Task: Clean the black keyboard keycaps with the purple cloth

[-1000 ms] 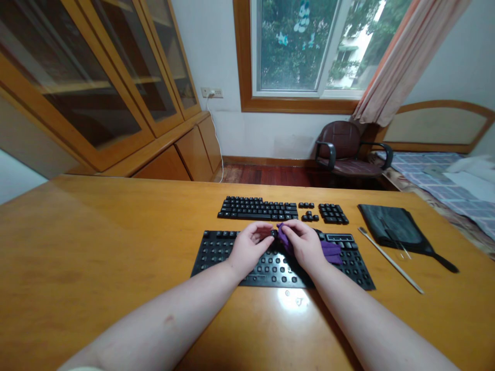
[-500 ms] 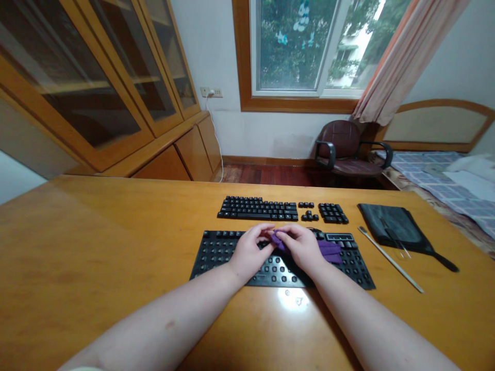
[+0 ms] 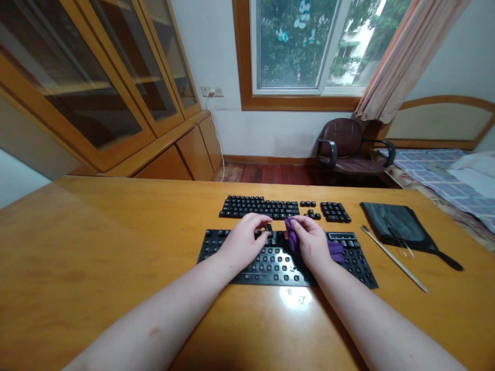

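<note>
A flat black pouch (image 3: pixel 392 224) is lying on the long yellow wooden desk (image 3: pixel 96 242) beside the black keyboard (image 3: pixel 278 270), where the right hand (image 3: pixel 309 239) is pinching a purple cloth (image 3: pixel 293 236) against the keys (the left hand (image 3: pixel 243 239) is curling over them, its grip unclear)

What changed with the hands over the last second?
The left hand moved left, letting go of the purple cloth, and its fingers now sit over the top keys of the black keyboard. The right hand kept hold of the cloth. The loose keycaps and black pouch stayed put.
</note>
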Demonstrator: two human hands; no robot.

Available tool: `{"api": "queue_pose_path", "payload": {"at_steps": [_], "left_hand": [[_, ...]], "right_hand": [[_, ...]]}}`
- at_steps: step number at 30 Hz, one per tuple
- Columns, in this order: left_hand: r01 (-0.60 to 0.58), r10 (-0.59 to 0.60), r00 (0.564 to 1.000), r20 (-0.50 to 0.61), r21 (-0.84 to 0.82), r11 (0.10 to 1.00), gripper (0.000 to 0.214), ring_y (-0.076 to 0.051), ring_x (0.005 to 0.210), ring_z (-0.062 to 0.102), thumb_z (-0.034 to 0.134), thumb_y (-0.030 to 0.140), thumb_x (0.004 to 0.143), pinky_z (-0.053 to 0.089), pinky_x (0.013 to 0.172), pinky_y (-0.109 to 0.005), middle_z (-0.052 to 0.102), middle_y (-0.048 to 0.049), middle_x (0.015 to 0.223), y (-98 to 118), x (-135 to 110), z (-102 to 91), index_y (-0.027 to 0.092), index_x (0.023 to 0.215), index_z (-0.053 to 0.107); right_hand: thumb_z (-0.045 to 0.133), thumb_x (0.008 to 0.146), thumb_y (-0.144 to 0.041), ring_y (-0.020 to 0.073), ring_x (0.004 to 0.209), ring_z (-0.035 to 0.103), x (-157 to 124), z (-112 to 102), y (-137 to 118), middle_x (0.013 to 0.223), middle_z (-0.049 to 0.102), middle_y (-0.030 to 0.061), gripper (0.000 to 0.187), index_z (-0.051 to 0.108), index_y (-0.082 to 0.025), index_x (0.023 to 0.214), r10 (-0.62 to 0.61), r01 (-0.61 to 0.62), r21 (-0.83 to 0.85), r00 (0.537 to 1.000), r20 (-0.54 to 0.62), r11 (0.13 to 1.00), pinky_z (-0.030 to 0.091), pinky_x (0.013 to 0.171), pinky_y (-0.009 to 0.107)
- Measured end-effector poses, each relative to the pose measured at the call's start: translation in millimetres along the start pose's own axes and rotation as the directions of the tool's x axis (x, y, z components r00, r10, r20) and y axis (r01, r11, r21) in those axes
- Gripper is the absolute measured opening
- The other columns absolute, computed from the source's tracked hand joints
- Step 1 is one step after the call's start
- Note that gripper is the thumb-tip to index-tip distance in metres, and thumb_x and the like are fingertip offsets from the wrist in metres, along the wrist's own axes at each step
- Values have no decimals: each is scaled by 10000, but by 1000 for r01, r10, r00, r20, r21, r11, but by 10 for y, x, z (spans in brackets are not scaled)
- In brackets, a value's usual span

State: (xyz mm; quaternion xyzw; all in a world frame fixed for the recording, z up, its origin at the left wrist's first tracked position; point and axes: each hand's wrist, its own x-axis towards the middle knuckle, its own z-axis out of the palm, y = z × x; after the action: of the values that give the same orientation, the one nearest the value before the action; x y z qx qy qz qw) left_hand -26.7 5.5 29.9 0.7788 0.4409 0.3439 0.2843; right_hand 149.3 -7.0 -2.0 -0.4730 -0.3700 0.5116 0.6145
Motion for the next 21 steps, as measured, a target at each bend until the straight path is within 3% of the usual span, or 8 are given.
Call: {"api": "queue_pose_path", "payload": {"at_steps": [7, 13, 21], "left_hand": [[-83, 29, 987, 160, 339, 937, 336, -203, 997, 563, 500, 77, 767, 461, 898, -349, 604, -50, 1054, -40, 85, -221, 203, 1066, 588], [-87, 11, 982, 190, 397, 914, 322, -205, 976, 578, 517, 89, 760, 456, 874, -335, 620, -47, 1053, -76, 100, -273, 202, 1049, 604], [-145, -34, 935, 353, 466, 873, 254, -233, 887, 615, 604, 151, 722, 460, 785, -348, 695, -18, 921, -55, 73, -241, 257, 945, 664]], "right_hand": [[715, 670, -410, 129, 508, 595, 10, -8, 26, 619, 634, -2, 298, 607, -177, 822, -4, 5, -18, 1000, 13, 1000, 486, 495, 252], [712, 679, -402, 126, 516, 597, 11, -23, 50, 626, 640, 2, 287, 623, -175, 831, -9, 10, -28, 1000, 26, 1000, 486, 503, 248], [709, 665, -456, 134, 549, 594, 14, -34, 71, 693, 657, 22, 323, 644, -175, 811, -8, 15, -127, 999, 53, 992, 499, 541, 269]]}}
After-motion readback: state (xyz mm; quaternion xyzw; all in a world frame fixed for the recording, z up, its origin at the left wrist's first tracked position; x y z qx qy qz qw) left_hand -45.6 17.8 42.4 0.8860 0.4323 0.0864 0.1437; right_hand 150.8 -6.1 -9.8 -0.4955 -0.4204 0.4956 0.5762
